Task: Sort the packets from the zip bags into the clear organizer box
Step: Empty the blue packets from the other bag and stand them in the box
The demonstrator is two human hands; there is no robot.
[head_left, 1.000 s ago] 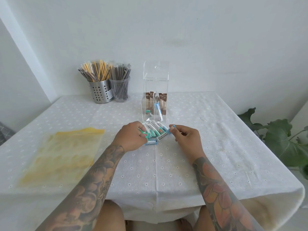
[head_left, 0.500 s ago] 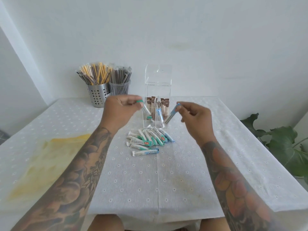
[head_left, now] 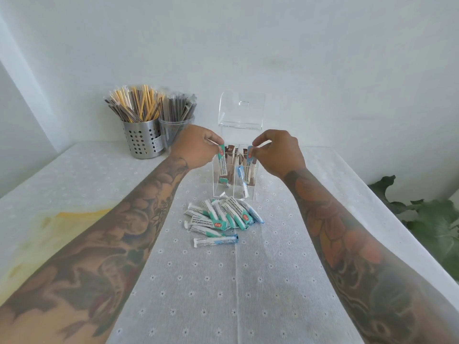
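The clear organizer box (head_left: 255, 191) stands mid-table with its lid raised; brown packets fill its back compartments, and a teal and a blue packet lie in the front ones. My left hand (head_left: 195, 147) pinches a teal-tipped packet (head_left: 222, 163) upright over the box's front left compartment. My right hand (head_left: 279, 151) pinches a blue-tipped packet (head_left: 249, 167) over the front right compartment. A pile of several teal and blue packets (head_left: 221, 218) lies on the cloth just in front of the box.
A yellow zip bag (head_left: 37, 234) lies flat at the left. A perforated steel cup (head_left: 141, 139) and a clear cup (head_left: 173, 127), both full of wrapped straws, stand behind the left hand. A green plant (head_left: 432, 219) sits beyond the table's right edge.
Both hands lifted from the pile, each with one packet, and moved forward to the box; the packets now hang upright over the front compartments.
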